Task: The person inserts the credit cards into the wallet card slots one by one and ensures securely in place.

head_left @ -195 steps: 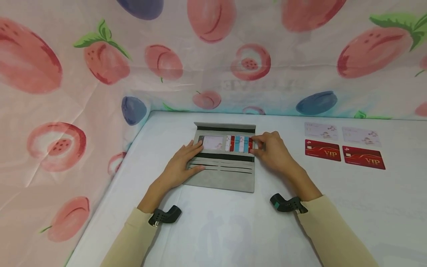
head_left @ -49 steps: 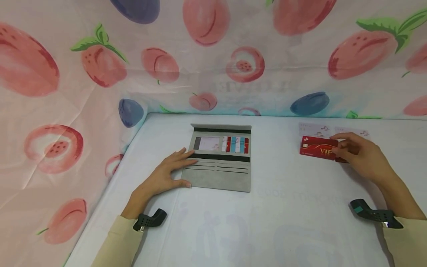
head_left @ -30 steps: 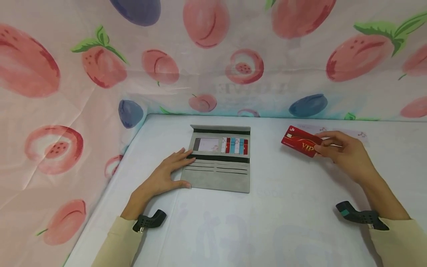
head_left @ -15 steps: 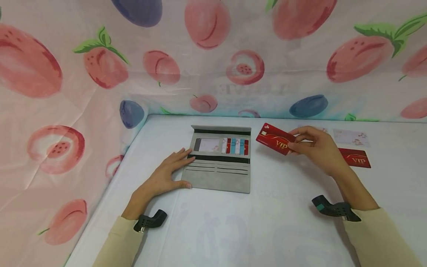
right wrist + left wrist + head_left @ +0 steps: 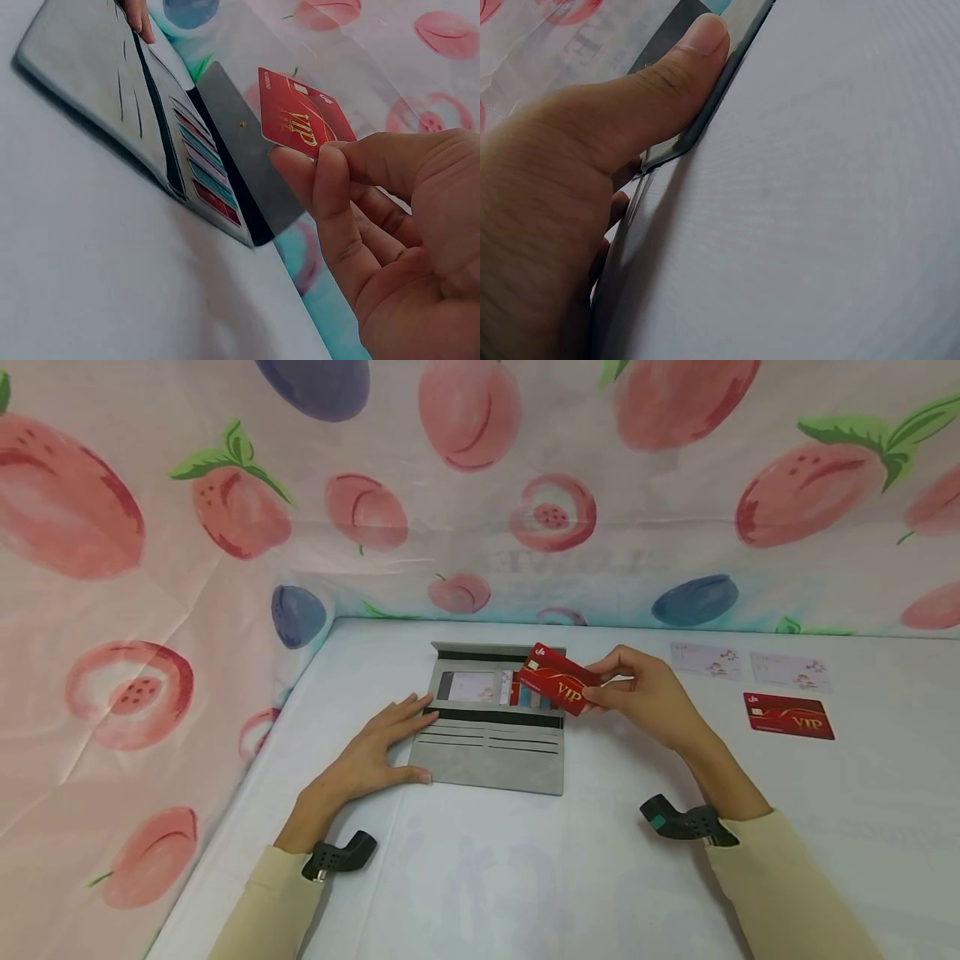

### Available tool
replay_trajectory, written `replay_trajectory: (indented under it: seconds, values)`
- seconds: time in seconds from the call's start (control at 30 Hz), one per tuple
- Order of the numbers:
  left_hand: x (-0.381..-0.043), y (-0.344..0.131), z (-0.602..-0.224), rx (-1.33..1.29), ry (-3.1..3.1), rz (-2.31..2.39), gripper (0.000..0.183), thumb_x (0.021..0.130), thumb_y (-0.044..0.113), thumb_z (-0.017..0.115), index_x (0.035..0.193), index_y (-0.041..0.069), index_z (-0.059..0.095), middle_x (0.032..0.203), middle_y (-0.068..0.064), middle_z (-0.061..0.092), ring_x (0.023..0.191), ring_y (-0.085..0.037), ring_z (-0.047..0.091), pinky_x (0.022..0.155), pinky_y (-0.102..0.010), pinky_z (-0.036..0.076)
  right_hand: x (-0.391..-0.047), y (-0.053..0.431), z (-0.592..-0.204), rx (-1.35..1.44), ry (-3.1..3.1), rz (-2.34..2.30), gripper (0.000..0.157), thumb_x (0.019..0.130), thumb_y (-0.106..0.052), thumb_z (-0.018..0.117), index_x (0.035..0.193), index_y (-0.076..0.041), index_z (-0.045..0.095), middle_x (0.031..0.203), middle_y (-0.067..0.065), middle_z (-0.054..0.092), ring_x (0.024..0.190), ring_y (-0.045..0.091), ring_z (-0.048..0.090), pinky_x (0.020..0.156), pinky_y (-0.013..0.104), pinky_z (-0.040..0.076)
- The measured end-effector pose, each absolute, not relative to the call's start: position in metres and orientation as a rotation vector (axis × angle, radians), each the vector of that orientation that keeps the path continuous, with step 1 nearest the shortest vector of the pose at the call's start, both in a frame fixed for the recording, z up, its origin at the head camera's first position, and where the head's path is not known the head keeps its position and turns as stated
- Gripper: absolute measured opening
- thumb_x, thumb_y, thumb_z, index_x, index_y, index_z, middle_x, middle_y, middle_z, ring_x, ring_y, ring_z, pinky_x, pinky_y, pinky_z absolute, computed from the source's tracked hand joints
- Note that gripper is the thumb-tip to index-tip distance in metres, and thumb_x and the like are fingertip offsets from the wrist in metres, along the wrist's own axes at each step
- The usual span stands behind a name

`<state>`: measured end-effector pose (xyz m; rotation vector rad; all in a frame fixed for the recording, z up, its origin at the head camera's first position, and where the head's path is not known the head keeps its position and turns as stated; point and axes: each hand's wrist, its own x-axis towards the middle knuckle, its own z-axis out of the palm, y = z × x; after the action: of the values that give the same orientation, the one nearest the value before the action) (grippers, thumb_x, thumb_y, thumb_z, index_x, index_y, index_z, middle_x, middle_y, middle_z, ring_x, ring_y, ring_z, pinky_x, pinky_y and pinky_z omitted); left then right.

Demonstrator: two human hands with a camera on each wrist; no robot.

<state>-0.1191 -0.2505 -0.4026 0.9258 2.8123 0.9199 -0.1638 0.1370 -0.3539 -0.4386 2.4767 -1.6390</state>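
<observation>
Squaring: the held VIP card (image 5: 557, 680) is sitting askew to the slots (image 5: 522, 747) of the grey wallet (image 5: 487, 770), so good handling is probably calling for a small wrist turn to line up its long edge with them.
Pinch: the right hand (image 5: 647, 693) is clamping thumb and fingers on the card's right end, leaving most of the face free; a light pinch is likely serving best, as a thin card may bend.
Steadying: the left hand (image 5: 363, 750) is resting spread fingers on the wallet's left edge; gentle pressure there should be keeping it from sliding.
Card's place: it is reaching leftward from the right fingers, hovering above the wallet and partly hiding the pocketed cards (image 5: 206, 161).
Wallet's place: it is lying unfolded below and left of the right fingers, touching the left ones.
Loose cards: a red card (image 5: 789, 717), a pale card (image 5: 705, 661) and another pale card (image 5: 791, 672) are lying on the worktop (image 5: 615, 877), right of the right fingers.
</observation>
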Motion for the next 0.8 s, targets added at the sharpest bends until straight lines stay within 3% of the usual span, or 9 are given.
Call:
replay_trajectory:
  seconds: [0.37,0.8]
  values:
    - [-0.118,-0.251,-0.402,0.92,2.816,0.918,0.084,0.071,0.038,0.083,0.142,0.008,0.048,0.154,-0.007,0.031,0.143,-0.027,0.017,0.116,-0.045,0.009,-0.165,0.1,-0.355,-0.442,2.317,-1.695,0.024,0.087,-0.01,0.071,0.108,-0.004,0.06,0.11,0.014,0.058,0.08,0.023,0.07,0.074,0.034,0.058]
    - [-0.119,-0.251,-0.404,0.894,2.834,0.88,0.087,0.07,0.043,0.083,0.143,0.013,0.047,0.155,-0.004,0.027,0.144,-0.024,0.017,0.117,-0.042,0.01,-0.168,0.065,-0.367,-0.473,2.159,-1.821,0.024,0.089,-0.007,0.068,0.11,0.001,0.058,0.105,0.017,0.059,0.073,0.031,0.07,0.07,0.036,0.058]
